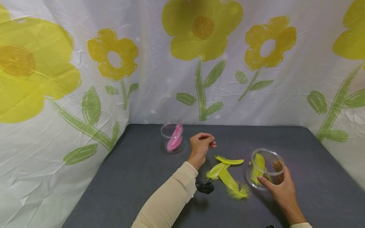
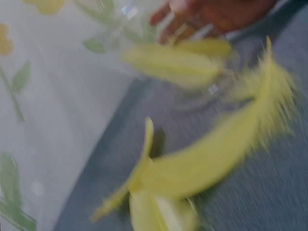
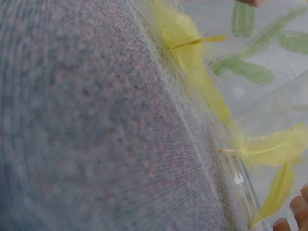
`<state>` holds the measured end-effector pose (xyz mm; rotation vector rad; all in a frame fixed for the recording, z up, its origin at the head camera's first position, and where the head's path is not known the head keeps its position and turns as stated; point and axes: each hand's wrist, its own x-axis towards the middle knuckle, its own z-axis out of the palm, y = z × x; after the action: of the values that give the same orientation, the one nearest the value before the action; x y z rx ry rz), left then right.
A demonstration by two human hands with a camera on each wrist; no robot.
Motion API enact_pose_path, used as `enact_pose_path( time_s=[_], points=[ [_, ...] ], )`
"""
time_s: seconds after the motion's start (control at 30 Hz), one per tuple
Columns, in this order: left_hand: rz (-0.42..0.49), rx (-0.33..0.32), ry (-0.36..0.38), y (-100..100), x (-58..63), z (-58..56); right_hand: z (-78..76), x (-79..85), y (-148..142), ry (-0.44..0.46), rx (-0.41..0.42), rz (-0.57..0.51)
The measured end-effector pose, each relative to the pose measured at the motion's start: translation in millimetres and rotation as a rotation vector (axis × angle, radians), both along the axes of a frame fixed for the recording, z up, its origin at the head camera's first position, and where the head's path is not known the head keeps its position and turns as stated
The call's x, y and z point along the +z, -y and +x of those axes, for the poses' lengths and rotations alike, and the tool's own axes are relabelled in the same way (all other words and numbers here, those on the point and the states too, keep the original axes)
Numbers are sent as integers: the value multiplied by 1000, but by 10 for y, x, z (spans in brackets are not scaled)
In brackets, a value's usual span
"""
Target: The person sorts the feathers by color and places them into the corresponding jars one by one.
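Note:
My right hand (image 1: 285, 193) grips a clear plastic jar (image 1: 266, 182) on the right of the table, its fingers partly seen through the far wall. Yellow feathers (image 1: 258, 167) stand inside that jar. In the head view my left hand (image 1: 199, 147) hovers above the table with curled fingers and the thumb close to the fingertips; I see nothing between them. Just right of it several loose yellow feathers (image 1: 228, 179) lie in a small pile on the table. The left wrist view shows these feathers (image 2: 202, 163) close up, blurred.
A second clear jar (image 1: 172, 129) with pink feathers (image 1: 175, 141) stands at the back, left of my left hand. The dark grey table (image 1: 137, 190) meets a white curtain (image 1: 159, 107) printed with yellow flowers at its back and sides.

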<state>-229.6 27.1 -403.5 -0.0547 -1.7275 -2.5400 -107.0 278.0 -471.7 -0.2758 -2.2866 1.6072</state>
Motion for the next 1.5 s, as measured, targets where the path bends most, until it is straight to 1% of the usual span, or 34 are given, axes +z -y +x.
enact_pose_path(
  time_s=[0.13,0.23,0.37,0.53,0.63,0.73,0.83,1.0,1.3,1.5],
  points=[
    [-59,18,59,71,-179,-32,-4,-2,-1,-3,5,3],
    [-116,6,117,95,-328,-55,-5,-10,-2,-14,8,7],
    [-182,-40,199,100,-503,-89,-7,-19,-3,-32,15,3],
    [-264,-103,284,65,-620,-126,-10,-22,-10,-30,15,-2],
    [-315,-128,293,32,-642,-124,-8,-28,-13,-23,19,-7],
    [-351,-141,276,-13,-659,-122,-5,-27,-13,-25,16,-13],
    [-367,-146,258,-54,-681,-119,-5,-22,-10,-23,10,-8],
    [-362,-132,250,-79,-711,-122,-2,-15,-5,-14,10,5],
    [-341,-143,204,-66,-639,-121,-11,17,-17,-56,17,-7],
    [-358,-130,196,-87,-639,-112,-4,-9,-13,-45,23,3]
  ],
)
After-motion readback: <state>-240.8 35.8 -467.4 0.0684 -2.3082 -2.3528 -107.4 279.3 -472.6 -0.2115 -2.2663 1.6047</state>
